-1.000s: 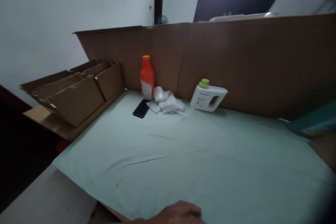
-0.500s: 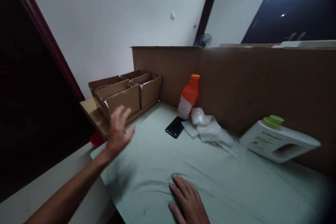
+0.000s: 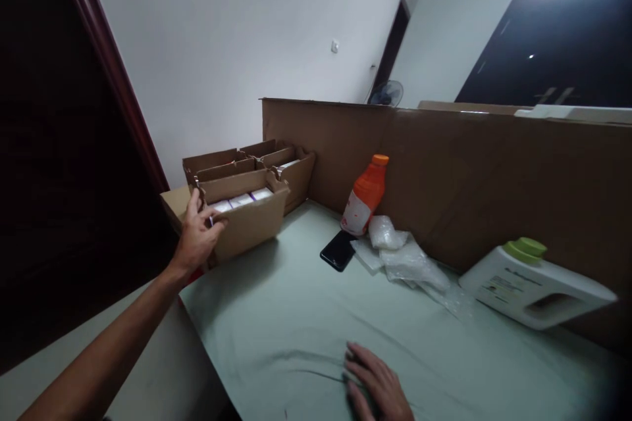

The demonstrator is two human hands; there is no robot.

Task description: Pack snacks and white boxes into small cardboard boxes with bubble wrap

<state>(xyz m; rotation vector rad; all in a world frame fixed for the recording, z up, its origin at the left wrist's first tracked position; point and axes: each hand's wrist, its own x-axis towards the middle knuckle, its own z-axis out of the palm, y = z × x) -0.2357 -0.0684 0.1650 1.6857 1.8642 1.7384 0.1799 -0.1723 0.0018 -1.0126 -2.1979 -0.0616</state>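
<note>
My left hand (image 3: 195,237) grips the near left corner of a cardboard box (image 3: 251,227), thumb outside the front wall and fingers at its side. White packs with purple edges (image 3: 241,200) show in a row inside it. The box is tilted forward, off the row of open cardboard compartments (image 3: 296,181) behind it. My right hand (image 3: 378,385) lies on the pale green tabletop (image 3: 276,302), fingers stretched out, with nothing held.
An orange bottle (image 3: 365,194) leans against the cardboard partition (image 3: 444,177). Beside it lie a black phone (image 3: 338,250) and crumpled bubble wrap (image 3: 409,256). A white jug with a green cap (image 3: 533,289) tilts on the right. The table's left edge runs under my left arm.
My left hand has closed on the front cardboard box and tipped it forward, showing the packs inside. The view has shifted slightly; my right hand stays on the table.
</note>
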